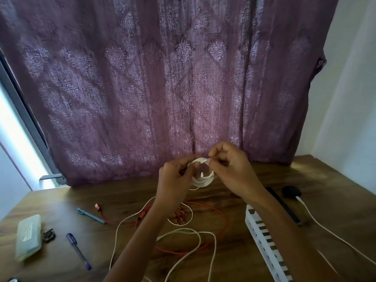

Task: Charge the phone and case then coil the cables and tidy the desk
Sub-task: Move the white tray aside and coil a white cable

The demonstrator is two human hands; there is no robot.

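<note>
White cable (203,178) is held as a small coil above the middle of the desk (325,180), towards its far edge, raised between both hands. The left hand (175,178) is closed around the coil's left side, its fingers curled through the loops, while the right hand (230,169) pinches the free end at the top of the coil between thumb and forefinger. The coil's plane is turned roughly towards the camera, and the loose end lies across its top, running left to right. The right hand is judged the nearer to that end, so the tucking or last wrap would fall to it. Below, near the front edge, a second white cable (183,233) and an orange cable (213,216) are left sprawled and tangled, not yet coiled. A white tray (262,241) is set towards the right edge.
</note>
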